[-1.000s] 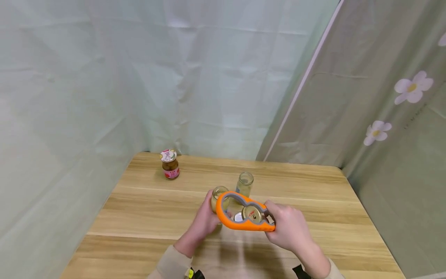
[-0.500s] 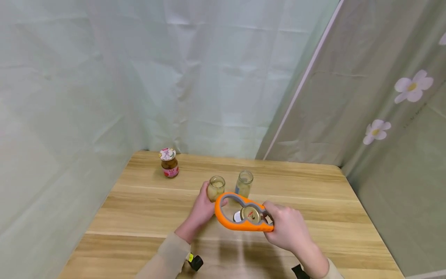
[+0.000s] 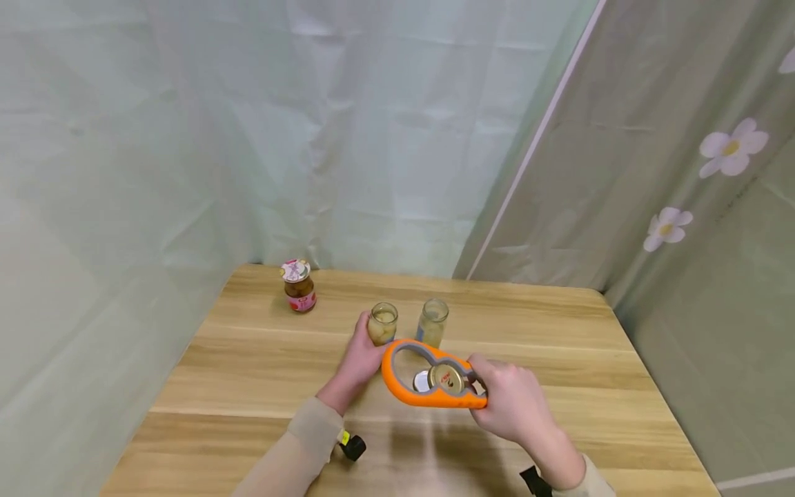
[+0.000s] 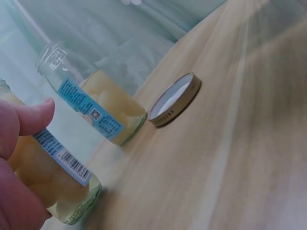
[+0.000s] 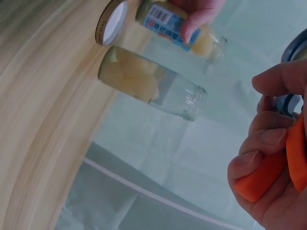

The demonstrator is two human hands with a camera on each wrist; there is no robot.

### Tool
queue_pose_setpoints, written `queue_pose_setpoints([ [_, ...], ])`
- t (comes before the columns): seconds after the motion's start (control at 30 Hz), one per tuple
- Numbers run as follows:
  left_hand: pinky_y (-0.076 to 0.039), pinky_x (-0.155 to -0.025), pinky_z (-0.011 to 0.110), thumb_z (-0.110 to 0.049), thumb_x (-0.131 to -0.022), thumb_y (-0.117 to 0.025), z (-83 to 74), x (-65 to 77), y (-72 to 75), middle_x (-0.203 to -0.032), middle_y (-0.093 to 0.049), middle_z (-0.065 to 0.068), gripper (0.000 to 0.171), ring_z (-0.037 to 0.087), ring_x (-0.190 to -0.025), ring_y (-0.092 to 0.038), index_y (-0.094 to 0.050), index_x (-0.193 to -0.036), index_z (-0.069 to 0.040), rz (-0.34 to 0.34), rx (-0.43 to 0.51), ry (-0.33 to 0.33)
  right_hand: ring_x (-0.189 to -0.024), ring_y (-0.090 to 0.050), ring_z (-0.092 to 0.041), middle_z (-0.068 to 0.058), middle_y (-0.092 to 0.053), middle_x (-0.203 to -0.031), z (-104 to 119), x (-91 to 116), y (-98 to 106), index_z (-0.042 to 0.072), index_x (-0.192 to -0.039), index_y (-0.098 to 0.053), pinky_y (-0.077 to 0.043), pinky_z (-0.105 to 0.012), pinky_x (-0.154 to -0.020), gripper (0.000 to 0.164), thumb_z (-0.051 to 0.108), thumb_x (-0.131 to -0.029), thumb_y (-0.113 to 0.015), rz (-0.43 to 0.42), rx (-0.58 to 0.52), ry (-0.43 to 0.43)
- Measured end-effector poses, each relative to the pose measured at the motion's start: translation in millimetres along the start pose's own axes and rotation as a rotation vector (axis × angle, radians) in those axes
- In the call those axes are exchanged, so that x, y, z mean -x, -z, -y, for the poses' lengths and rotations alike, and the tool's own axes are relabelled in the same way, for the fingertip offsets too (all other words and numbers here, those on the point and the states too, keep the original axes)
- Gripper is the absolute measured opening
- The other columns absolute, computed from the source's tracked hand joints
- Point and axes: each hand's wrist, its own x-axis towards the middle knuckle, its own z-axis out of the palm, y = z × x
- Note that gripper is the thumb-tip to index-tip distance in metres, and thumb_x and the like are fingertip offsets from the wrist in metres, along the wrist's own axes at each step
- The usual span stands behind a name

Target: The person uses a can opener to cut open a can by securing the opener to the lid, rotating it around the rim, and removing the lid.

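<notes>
My left hand (image 3: 361,355) grips an open glass jar (image 3: 381,326) of pale fruit pieces in liquid; its blue label and barcode show in the left wrist view. Just right of it stands a second lidless jar (image 4: 103,103) with similar contents. My right hand (image 3: 512,400) holds an orange jar opener (image 3: 404,396) with a grey scalloped lining, raised over the table. A gold lid (image 3: 446,378) with a red mark sits within the opener's loop. Another gold-rimmed lid (image 4: 175,99) lies white side up on the wood beside the second jar.
A small jar (image 3: 299,286) with brown contents, a pink label and a patterned lid stands at the table's back left. The wooden table (image 3: 559,345) meets pale curtains (image 3: 385,172) behind and at both sides.
My left hand has moved the held jar away from me, out from behind the opener and up beside the second jar. My right hand and the opener have barely moved.
</notes>
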Motion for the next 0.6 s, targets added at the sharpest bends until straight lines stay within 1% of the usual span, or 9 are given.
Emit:
queue_pose_setpoints([
  [0.13, -0.037, -0.107, 0.052, -0.005, -0.08, -0.081, -1.7, -6.1, -2.8, -0.122, -0.06, 0.008, 0.07, 0.026, -0.113, -0.054, -0.043, -0.136, -0.02, -0.005, -0.019, 0.004, -0.045, -0.032, 0.001, 0.023, -0.044, -0.061, -1.1, 0.3, 0.2, 0.031, -0.079, -0.053, -0.029, -0.021, -0.037, 0.033, 0.016, -0.055, -0.07, 0.004, 0.01, -0.002],
  [0.2, -0.036, -0.107, 0.053, -0.005, -0.081, -0.08, -2.4, -8.6, -3.5, -0.122, -0.06, 0.009, 0.069, 0.027, -0.113, -0.054, -0.042, -0.137, -0.019, 0.002, -0.009, 0.003, -0.045, -0.032, 0.0, 0.022, -0.043, -0.06, -0.5, 0.3, -0.1, 0.031, -0.079, -0.053, -0.029, -0.022, -0.037, 0.034, 0.015, -0.055, -0.071, 0.001, 0.006, 0.002],
  [0.3, -0.036, -0.108, 0.052, -0.005, -0.082, -0.079, -4.1, -10.9, -5.8, -0.123, -0.06, 0.008, 0.069, 0.026, -0.114, -0.053, -0.042, -0.137, -0.02, 0.019, 0.015, 0.012, -0.046, -0.033, 0.0, 0.022, -0.045, -0.061, 0.5, 0.6, 0.7, 0.031, -0.079, -0.053, -0.029, -0.022, -0.037, 0.034, 0.015, -0.054, -0.071, 0.0, -0.004, 0.001],
  [0.47, -0.036, -0.108, 0.051, -0.005, -0.081, -0.08, -1.0, -17.1, -7.8, -0.125, -0.059, 0.009, 0.069, 0.026, -0.115, -0.053, -0.042, -0.137, -0.018, 0.035, 0.035, 0.017, -0.046, -0.033, 0.001, 0.023, -0.044, -0.061, 2.1, 0.0, 1.5, 0.032, -0.079, -0.053, -0.029, -0.022, -0.037, 0.033, 0.015, -0.055, -0.07, 0.004, 0.003, 0.001],
  [0.57, -0.036, -0.108, 0.054, -0.003, -0.082, -0.079, -14.9, -12.6, -7.0, -0.125, -0.059, 0.014, 0.068, 0.029, -0.115, -0.053, -0.041, -0.137, -0.012, 0.042, 0.017, 0.009, -0.047, -0.033, 0.001, 0.023, -0.043, -0.061, 2.3, -0.1, 0.9, 0.032, -0.079, -0.053, -0.03, -0.022, -0.037, 0.033, 0.015, -0.056, -0.07, 0.0, 0.007, 0.008],
  [0.6, -0.036, -0.108, 0.054, -0.004, -0.082, -0.079, -14.2, -13.1, -6.5, -0.125, -0.059, 0.014, 0.068, 0.029, -0.115, -0.053, -0.041, -0.137, -0.012, 0.043, 0.017, 0.009, -0.047, -0.033, 0.001, 0.023, -0.043, -0.061, 2.3, -0.1, 0.6, 0.031, -0.079, -0.053, -0.03, -0.022, -0.037, 0.033, 0.015, -0.056, -0.07, 0.0, 0.006, 0.01],
])
